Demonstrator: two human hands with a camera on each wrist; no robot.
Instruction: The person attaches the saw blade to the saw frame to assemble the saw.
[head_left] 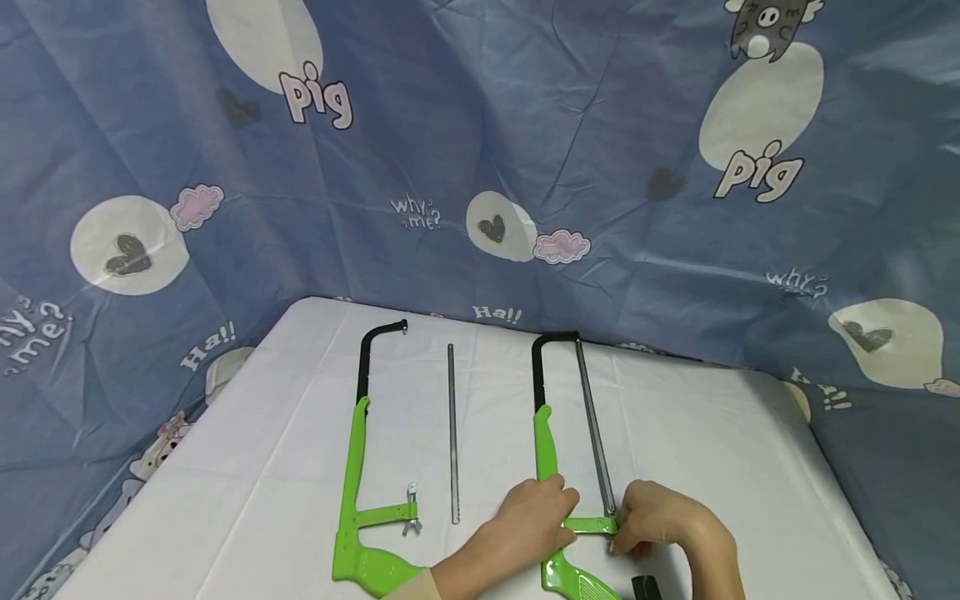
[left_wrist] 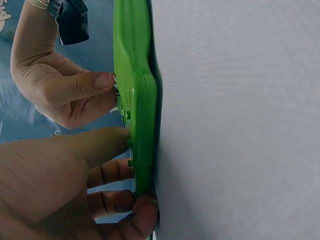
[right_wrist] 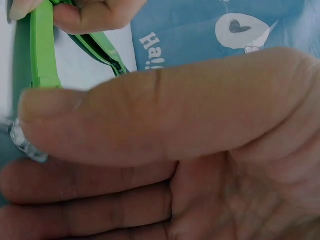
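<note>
A hacksaw with a green handle and black front arm (head_left: 546,442) lies on the right of the white table. Its grey blade (head_left: 595,429) spans from the arm's tip to the green crosspiece. My left hand (head_left: 528,521) grips the frame near that crosspiece; the left wrist view shows the thumb and fingertips along the green side (left_wrist: 145,105). At the crosspiece's outer end, my right hand (head_left: 663,521) pinches the metal wing nut (right_wrist: 25,142) between thumb and fingers, partly covering it.
Left of the hands lies a second green hacksaw (head_left: 352,467) with no blade fitted and its own wing nut (head_left: 412,527). A loose blade (head_left: 453,433) lies between the two saws. Blue printed cloth (head_left: 450,150) hangs behind the white table (head_left: 247,492).
</note>
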